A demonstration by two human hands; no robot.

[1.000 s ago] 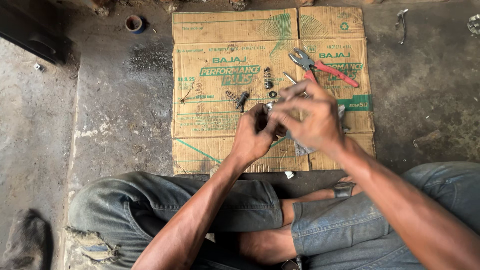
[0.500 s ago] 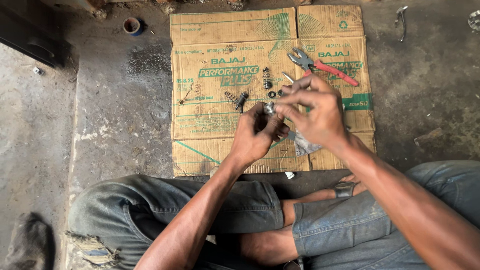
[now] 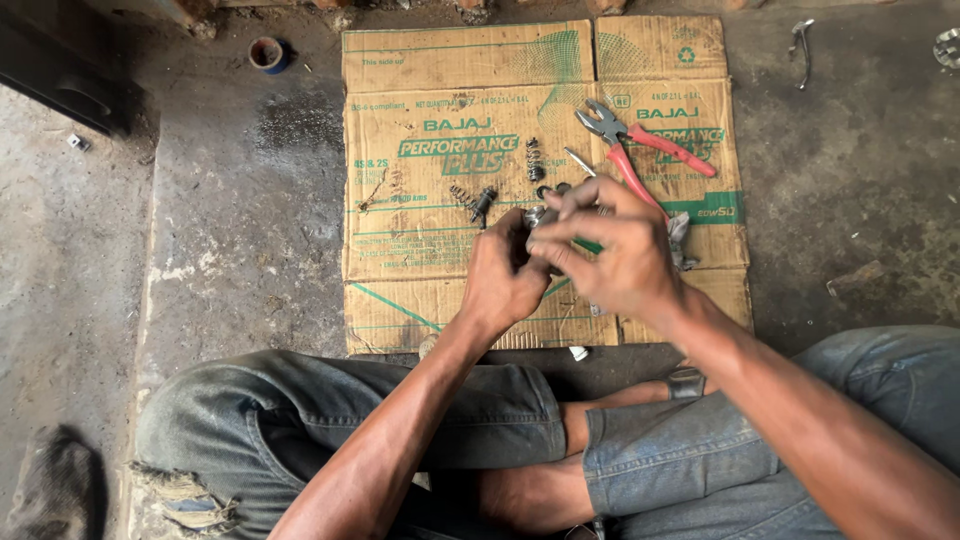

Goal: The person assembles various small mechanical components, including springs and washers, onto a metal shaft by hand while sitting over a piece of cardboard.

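Observation:
I sit cross-legged at a flattened cardboard sheet (image 3: 420, 230) on the floor. My left hand (image 3: 500, 275) and my right hand (image 3: 610, 250) meet above its middle, both closed around a small grey metal part (image 3: 541, 215) that is mostly hidden by my fingers. Just beyond my hands lie red-handled pliers (image 3: 640, 150), a small spring (image 3: 534, 160), a dark bolt-like piece (image 3: 480, 203) and a thin metal pin (image 3: 580, 162). A grey rag (image 3: 682, 235) shows behind my right hand.
The floor is rough concrete (image 3: 240, 220). A small round blue-rimmed cap (image 3: 267, 52) sits at the far left, a metal hook-shaped piece (image 3: 800, 40) at the far right. A dark box (image 3: 60, 70) is at the top left. My jeans-clad knees (image 3: 330, 420) fill the near side.
My hands have stayed together over the cardboard and shifted slightly, my right-hand fingers turning on the small part. Nothing else has moved.

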